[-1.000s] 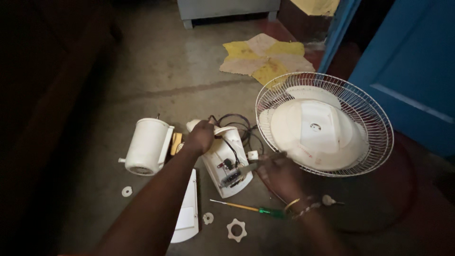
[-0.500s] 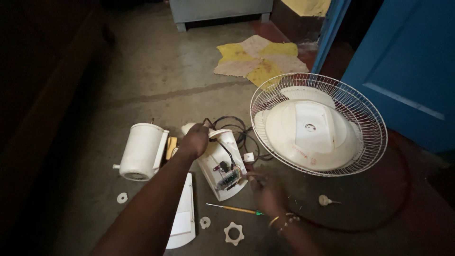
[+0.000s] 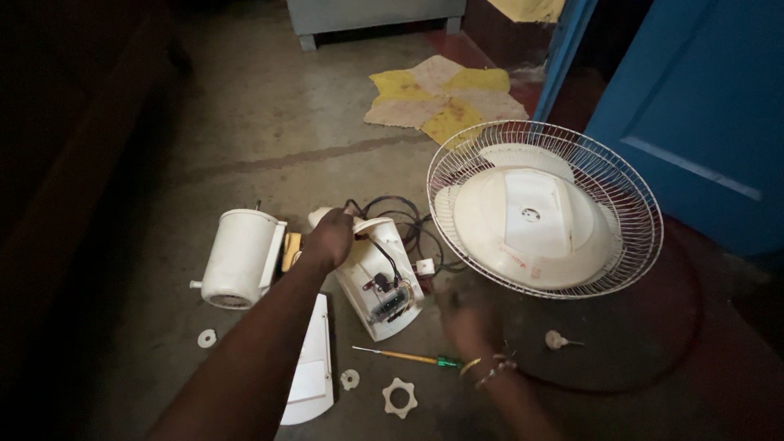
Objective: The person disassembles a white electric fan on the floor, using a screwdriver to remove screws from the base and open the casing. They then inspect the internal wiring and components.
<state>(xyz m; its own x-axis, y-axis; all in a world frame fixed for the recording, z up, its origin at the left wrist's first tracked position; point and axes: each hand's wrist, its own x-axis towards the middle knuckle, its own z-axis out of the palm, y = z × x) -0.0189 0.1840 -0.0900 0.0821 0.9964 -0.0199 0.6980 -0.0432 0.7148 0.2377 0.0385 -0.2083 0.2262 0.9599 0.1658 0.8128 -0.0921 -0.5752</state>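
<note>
My left hand (image 3: 329, 238) grips the upper end of an opened white fan housing (image 3: 382, 282) lying on the concrete floor; a small circuit board and wires show inside it. My right hand (image 3: 469, 317), with bracelets at the wrist, hovers blurred just right of the housing and above the green end of a yellow-shafted screwdriver (image 3: 404, 357). The blur hides whether it holds anything. A white cylindrical motor cover (image 3: 237, 257) lies left of my left hand.
A wire fan guard (image 3: 621, 245) with a white disc in it lies to the right, near a blue door (image 3: 694, 122). A white flat panel (image 3: 310, 367), star-shaped nut (image 3: 399, 398), washers (image 3: 349, 378), small knob (image 3: 555, 339), black cable (image 3: 400, 211) and patchwork cloth (image 3: 445, 98) lie around.
My right hand has drawn away from the housing, dipped toward the screwdriver and now hovers beside it. My left hand keeps its hold on the housing. The view has shifted slightly.
</note>
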